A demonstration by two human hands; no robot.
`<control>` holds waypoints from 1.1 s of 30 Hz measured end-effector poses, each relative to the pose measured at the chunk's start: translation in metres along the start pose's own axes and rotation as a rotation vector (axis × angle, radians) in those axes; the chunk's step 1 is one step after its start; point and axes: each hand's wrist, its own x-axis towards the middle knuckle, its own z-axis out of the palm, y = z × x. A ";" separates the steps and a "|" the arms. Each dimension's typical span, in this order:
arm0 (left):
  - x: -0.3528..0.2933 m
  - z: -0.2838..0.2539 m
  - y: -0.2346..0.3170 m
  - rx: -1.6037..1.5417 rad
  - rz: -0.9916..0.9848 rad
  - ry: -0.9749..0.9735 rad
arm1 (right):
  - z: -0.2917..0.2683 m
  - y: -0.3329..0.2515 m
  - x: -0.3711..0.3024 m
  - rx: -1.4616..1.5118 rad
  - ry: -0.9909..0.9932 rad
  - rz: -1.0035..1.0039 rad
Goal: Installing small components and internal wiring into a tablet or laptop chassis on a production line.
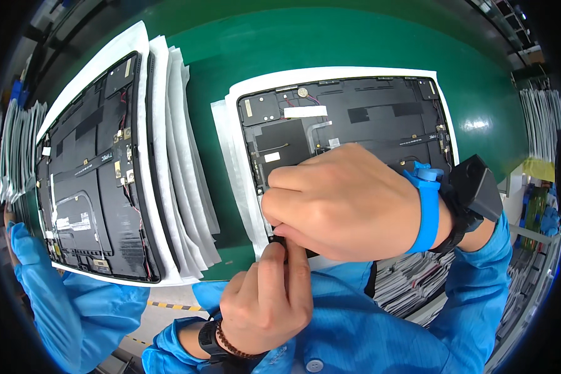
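The black panel (380, 128) lies flat beneath and beyond the right hand (340, 202), its near-left corner at the fingertips of both hands. The right hand is curled over this corner, back upward, fingers bent and drawn together; its tips are mostly hidden, so I cannot tell what it pinches. The left hand (265, 296) meets it from just below, fingers bunched and pointing up to the same corner; whether they grip the edge or a small part there, I cannot tell.

Under the panel, a white sheet (349, 71) shows past its far and right edges; more white layers (227, 143) stick out on the left. The right wrist, wearing a blue band (427, 212), passes over the panel's near-right part.

Beyond the right hand, past the panel, the green tabletop (355, 37) runs broad, and it continues to the right. To the left of both hands, only a narrow green strip separates the layers from a stack of white sheets (184, 156) topped by a second black panel (118, 206).
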 end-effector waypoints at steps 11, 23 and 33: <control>0.001 -0.002 0.000 0.001 0.019 0.007 | 0.002 0.000 0.001 0.046 -0.013 0.050; -0.004 0.005 0.005 0.065 0.050 0.003 | 0.007 -0.003 -0.001 -0.021 -0.020 0.019; -0.009 0.013 0.006 0.069 0.055 0.059 | 0.012 -0.018 -0.004 -0.088 0.054 0.083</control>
